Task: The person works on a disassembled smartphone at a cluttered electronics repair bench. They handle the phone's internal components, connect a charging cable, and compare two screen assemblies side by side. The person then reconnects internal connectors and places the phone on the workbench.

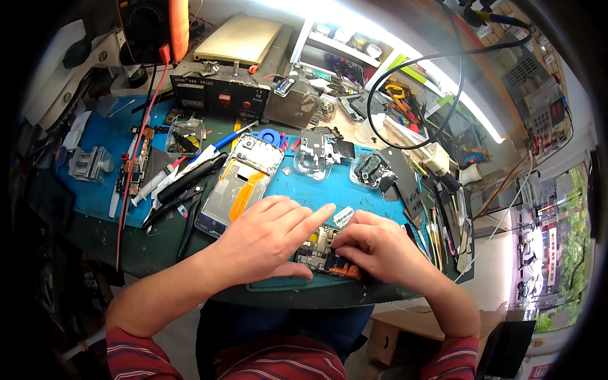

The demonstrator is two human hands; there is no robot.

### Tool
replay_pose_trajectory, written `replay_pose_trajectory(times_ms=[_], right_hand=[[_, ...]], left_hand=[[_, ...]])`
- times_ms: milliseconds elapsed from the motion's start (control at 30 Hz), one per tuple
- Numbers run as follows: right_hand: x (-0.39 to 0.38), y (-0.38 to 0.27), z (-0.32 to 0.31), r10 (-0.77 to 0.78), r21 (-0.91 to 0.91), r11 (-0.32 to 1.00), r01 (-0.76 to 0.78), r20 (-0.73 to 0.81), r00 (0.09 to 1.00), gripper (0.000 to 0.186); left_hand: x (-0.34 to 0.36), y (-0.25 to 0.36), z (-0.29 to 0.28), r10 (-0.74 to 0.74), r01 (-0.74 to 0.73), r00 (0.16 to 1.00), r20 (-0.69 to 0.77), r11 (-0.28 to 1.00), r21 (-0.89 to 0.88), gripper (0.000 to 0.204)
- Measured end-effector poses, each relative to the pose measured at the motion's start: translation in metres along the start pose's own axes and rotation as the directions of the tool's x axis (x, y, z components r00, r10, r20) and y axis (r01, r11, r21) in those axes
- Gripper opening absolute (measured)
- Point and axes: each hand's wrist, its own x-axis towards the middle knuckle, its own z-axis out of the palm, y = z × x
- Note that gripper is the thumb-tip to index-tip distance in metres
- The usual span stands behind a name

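An opened phone (313,258) with exposed circuit boards and an orange-brown part lies at the mat's near edge. My left hand (263,237) is stretched over its left side, fingers extended and thumb apart, holding nothing visible. On its right side, my right hand (383,247) has thumb and fingers pinched together at the inner parts; whatever is between the fingertips is hidden. Just beyond, between the hands, lies a double-edged razor blade (342,217). Left of them rests a larger phone frame (218,198) with orange flex strips, partly behind my left hand.
The blue mat (288,189) bears clear boxes of small parts (312,161), (369,170). Pliers (190,218), a syringe (152,183) and a blue pen-like tool (218,144) lie left. Tweezers and brushes (434,231) stand right. A black-fronted machine (218,98) is behind; a black cable (373,95) loops overhead.
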Motion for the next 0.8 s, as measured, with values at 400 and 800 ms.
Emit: replay_pose_trajectory(times_ms=[400,800], right_hand=[[-0.002,-0.005,0.018,0.148,0.059,0.988,-0.144,-0.068,0.987,0.013],[0.020,-0.011,0.008,0.260,0.030,0.964,-0.263,0.078,0.962,0.015]], left_hand=[[-0.005,-0.002,0.006,0.101,-0.101,0.995,-0.025,0.995,0.003,0.051],[-0.006,-0.002,0.006,0.086,-0.086,0.996,-0.018,0.996,-0.006,0.049]])
